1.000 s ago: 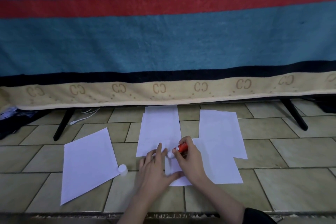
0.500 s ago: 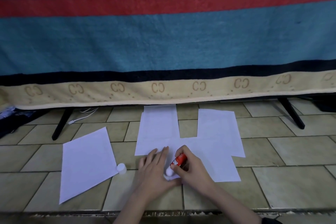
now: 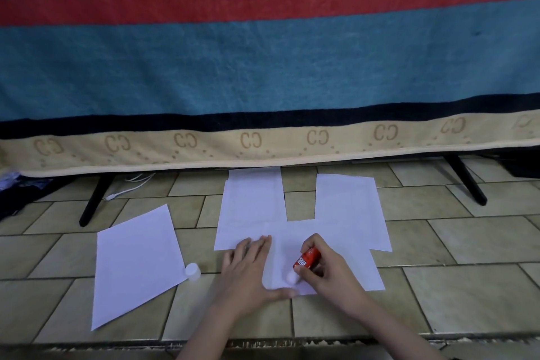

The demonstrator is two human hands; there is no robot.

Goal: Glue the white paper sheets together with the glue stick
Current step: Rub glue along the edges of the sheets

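The fingers of the right hand are curled and pinched around the red glue stick, which is held tilted, its white tip pressed down onto the near white sheet. White lettering is seen on the red barrel, upside down from this view; "STICK" can just be made out, the rest is too small to be read. The left hand is laid flat just beside, fingers extended and kept close together, the thumb stretched along the sheet's near edge so that the paper is pinned to the floor.

That near sheet is overlapped at its far corners by, or onto, two more white sheets: a left one and a right one, with a gap of tile left between them; which lies on top cannot be told. Well to the left, a fourth white sheet is lying askew, apart from the others, and a small white cap is standing at its right corner, touching or just beside it.

Everything is set on beige floor tiles. Behind, a teal blanket with a red stripe and a dark band is draped down, its cream border printed with a repeated "CC" motif and dots. Black legs are seen beneath it, and a white cable is trailing on the tiles at the left.
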